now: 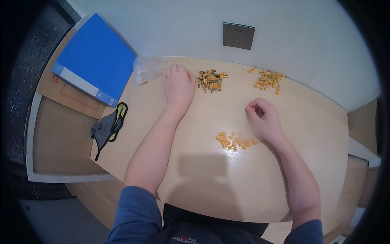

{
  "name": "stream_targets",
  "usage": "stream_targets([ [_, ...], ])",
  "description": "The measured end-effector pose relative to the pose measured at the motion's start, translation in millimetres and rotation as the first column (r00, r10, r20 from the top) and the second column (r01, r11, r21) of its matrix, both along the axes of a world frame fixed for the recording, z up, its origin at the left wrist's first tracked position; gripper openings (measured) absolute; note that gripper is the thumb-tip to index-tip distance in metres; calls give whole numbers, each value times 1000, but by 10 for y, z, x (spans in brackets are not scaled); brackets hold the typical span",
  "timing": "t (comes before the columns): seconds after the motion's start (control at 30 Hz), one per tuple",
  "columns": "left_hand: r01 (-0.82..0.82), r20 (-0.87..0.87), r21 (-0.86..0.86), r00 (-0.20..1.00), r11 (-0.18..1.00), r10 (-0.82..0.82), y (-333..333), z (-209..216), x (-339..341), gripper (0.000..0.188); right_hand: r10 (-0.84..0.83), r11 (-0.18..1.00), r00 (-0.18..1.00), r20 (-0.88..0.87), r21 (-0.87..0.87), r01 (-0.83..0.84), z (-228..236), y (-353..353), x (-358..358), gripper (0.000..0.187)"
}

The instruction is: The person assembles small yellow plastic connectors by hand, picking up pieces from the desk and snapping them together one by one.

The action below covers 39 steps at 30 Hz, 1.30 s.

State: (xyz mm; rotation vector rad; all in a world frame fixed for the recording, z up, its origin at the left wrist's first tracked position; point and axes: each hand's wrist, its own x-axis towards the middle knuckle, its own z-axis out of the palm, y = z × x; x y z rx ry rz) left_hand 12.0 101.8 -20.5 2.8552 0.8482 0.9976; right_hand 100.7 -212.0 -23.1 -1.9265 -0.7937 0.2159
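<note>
My left hand (178,85) rests at the left edge of a pile of slim yellow pieces with dark metal ends (211,80). Its fingers bend down to the tabletop; a tiny dark tip shows by the index finger, but what it belongs to is unclear. Curled, with thumb and index finger meeting in a ring, my right hand (264,118) hovers above a loose group of small yellow caps (229,142). Anything inside that curl is hidden. Farther right, near the wall, lies a cluster of yellow-headed pieces with thin stems (268,79).
Beside my left hand sits a crumpled clear plastic bag (148,67). A blue binder (95,57) lies on a brown envelope (75,95) at the left. Nearer is a grey pouch with black trim (107,128). Behind the pale wooden table (203,171), the wall carries a dark socket (238,35).
</note>
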Motion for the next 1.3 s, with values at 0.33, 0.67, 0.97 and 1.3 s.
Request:
stream_targets([
  [0.33,369,483,-593,874,716,-50,157,-74,69,19,30,998,987,-159,66,-20,86,12,-64,11],
  [0.67,663,568,-749,659,23,-493,-1009,29,-50,18,416,908,898,143,-123,-401,258,-108,-122,8],
  [0.97,582,570,-800,659,-147,-491,-845,151,-37,20,562,815,826,43,-196,-545,363,-170,1,12],
  [1.3,501,553,-833,745,-235,-372,-816,129,-21,11,112,991,832,-543,-3,-136,394,-71,-93,11],
])
